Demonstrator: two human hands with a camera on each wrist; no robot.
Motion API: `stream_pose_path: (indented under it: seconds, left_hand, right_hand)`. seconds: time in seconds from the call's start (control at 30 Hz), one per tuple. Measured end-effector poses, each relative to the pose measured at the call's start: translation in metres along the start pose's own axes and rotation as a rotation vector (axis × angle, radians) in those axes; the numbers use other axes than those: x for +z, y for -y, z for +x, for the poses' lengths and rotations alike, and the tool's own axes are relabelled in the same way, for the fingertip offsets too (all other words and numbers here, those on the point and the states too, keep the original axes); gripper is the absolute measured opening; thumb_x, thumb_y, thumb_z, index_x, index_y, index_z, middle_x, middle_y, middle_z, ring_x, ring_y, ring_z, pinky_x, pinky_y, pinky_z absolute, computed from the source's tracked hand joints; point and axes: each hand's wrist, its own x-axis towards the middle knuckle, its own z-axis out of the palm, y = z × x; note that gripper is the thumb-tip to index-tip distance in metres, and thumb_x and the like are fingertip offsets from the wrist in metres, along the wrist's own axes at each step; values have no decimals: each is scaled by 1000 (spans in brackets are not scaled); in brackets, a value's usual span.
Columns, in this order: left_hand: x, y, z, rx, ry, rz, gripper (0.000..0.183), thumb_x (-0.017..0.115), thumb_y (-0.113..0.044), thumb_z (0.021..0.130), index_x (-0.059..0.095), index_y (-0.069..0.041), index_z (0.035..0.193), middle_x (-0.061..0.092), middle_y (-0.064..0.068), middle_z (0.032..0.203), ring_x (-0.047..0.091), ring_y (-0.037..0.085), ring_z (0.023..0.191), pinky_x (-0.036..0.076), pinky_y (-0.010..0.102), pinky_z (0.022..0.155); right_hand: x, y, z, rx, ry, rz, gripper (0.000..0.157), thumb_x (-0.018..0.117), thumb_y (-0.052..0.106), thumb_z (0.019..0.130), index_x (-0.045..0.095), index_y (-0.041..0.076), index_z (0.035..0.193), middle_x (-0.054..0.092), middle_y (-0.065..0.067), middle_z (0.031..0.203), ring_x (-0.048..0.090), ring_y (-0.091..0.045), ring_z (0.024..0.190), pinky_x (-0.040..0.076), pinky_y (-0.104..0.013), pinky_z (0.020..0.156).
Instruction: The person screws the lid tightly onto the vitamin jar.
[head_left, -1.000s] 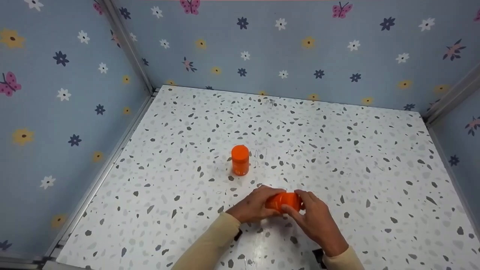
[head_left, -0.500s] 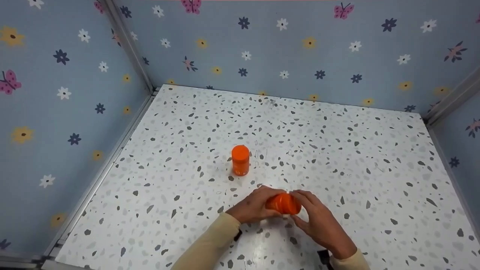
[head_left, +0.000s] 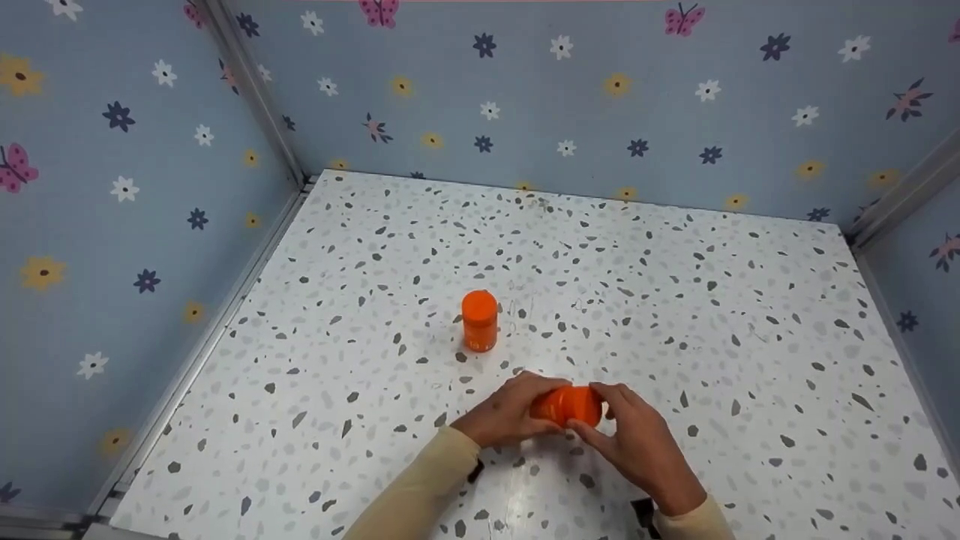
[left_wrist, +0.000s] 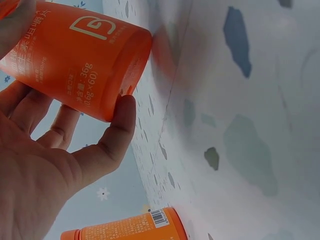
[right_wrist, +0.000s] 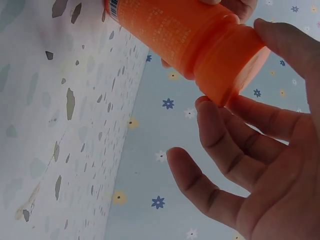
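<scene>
My left hand [head_left: 517,409] grips the body of an orange bottle [left_wrist: 85,60], which lies tilted on its side just above the table with its cap toward the right. White print shows on its label in the left wrist view. At the other end, my right hand [head_left: 637,442] pinches the orange cap [right_wrist: 230,65] between thumb and fingertips; the cap sits on the bottle's neck. Farther back and to the left, a second orange bottle [head_left: 480,322] stands upright with its cap on, touched by neither hand.
A white speckled table [head_left: 360,300] lies under everything. Blue flowered panels [head_left: 562,97] rise at the back and both sides, with metal frame strips [head_left: 255,97] at the corners.
My right hand's fingers loosened and shifted along the cap half a second ago, and now pinch it again. The left hand and the standing bottle have kept their places.
</scene>
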Motion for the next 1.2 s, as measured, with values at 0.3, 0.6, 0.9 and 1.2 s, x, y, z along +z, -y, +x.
stream_pose_path:
  seconds: [0.3, 0.6, 0.9, 1.2]
  left_hand:
    - [1, 0, -2, -5, 1, 5, 57, 79, -26, 88, 57, -22, 140, 63, -6, 123, 52, 9, 107, 46, 28, 93]
    - [1, 3, 0, 60, -17, 15, 57, 81, -26, 86, 58, -21, 138, 65, -5, 122, 53, 10, 105, 45, 27, 93]
    - [0, 1, -1, 56, -16, 16, 59, 80, -25, 86, 56, -19, 140, 63, -2, 126, 53, 11, 109, 45, 26, 96]
    - [1, 1, 0, 73, -26, 36, 58, 81, -25, 85, 58, -20, 138, 64, -3, 126, 54, 11, 111, 45, 28, 97]
  right_hand:
    - [-1, -9, -1, -136, 20, 73, 79, 88, 28, 77, 50, 5, 141, 55, -12, 130, 60, -26, 110, 55, -42, 89]
    - [-5, -13, -2, -294, 39, 55, 70, 87, 0, 73, 58, 11, 135, 53, -13, 139, 56, -31, 120, 53, -47, 93]
    - [-4, -14, -1, -307, 18, 60, 66, 87, 1, 73, 60, 8, 132, 57, -12, 129, 58, -28, 115, 54, -44, 91]
    - [-4, -10, 1, -195, 21, 53, 54, 85, 16, 81, 61, 4, 127, 63, -5, 112, 63, -16, 93, 57, -36, 80]
